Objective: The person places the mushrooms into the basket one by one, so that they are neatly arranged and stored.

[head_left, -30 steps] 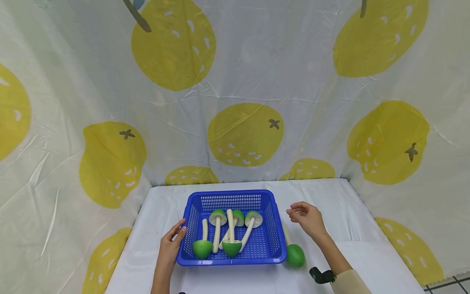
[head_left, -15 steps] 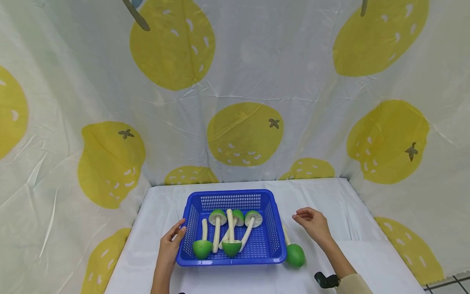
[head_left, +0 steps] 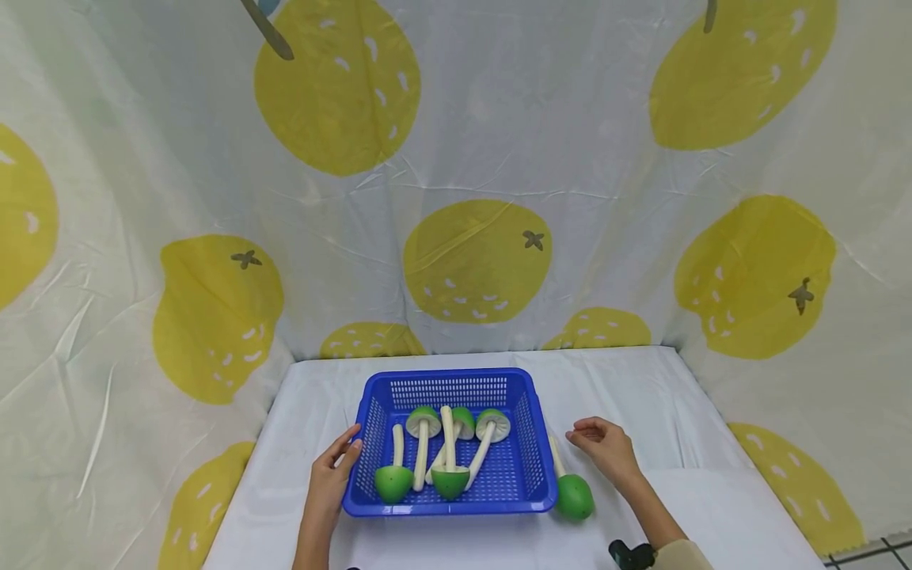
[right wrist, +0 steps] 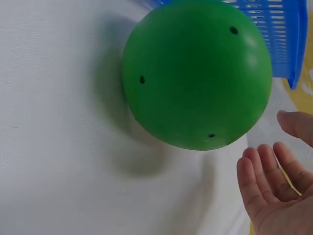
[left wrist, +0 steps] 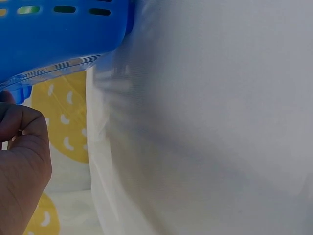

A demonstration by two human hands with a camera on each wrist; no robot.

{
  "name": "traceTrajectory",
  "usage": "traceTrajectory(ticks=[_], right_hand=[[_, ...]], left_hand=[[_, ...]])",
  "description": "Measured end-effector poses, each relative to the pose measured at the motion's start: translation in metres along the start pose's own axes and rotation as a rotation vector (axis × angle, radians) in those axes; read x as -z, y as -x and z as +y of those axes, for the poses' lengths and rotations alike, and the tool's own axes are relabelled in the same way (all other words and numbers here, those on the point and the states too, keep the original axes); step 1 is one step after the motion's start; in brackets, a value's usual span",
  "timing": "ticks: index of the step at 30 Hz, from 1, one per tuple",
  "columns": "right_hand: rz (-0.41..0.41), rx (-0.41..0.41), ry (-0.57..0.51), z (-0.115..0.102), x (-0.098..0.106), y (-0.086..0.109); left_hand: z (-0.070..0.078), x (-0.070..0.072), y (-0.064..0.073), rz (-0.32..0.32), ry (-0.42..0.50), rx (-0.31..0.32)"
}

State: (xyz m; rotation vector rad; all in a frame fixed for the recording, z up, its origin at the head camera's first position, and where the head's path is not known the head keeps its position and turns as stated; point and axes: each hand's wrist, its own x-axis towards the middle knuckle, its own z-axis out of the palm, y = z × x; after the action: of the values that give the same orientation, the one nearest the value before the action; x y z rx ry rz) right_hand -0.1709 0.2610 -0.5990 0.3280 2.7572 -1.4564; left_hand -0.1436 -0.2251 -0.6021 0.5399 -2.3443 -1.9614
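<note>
A blue plastic basket stands on the white cloth, holding several toy mushrooms with green caps and pale stems. At the basket's left rim, my left hand grips the edge with thumb and fingers. To the right of the basket lies another green-capped mushroom, cap towards me, its stem along the basket's wall. My right hand hovers just right of that stem, holding nothing. The right wrist view shows black dots on the round cap, with the loosely bent fingers beside it, apart from it.
A white cloth covers the table. Behind and on both sides hangs a pale curtain with yellow fruit prints. Dark-lined floor tiles show at the bottom right corner.
My right hand has moved slightly to the right and down, away from the basket and beside the loose mushroom's stem. The left hand, basket and mushrooms stay put.
</note>
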Motion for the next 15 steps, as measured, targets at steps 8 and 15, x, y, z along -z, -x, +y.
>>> traceTrajectory(ticks=[8,15], right_hand=[[-0.046,-0.028,-0.04,0.005,-0.008,0.004],[-0.06,-0.042,-0.118,0.009,-0.019,0.005]], left_hand=[[0.001,0.0,0.0,0.007,-0.002,-0.007],[0.001,0.0,0.0,0.007,-0.004,-0.003]])
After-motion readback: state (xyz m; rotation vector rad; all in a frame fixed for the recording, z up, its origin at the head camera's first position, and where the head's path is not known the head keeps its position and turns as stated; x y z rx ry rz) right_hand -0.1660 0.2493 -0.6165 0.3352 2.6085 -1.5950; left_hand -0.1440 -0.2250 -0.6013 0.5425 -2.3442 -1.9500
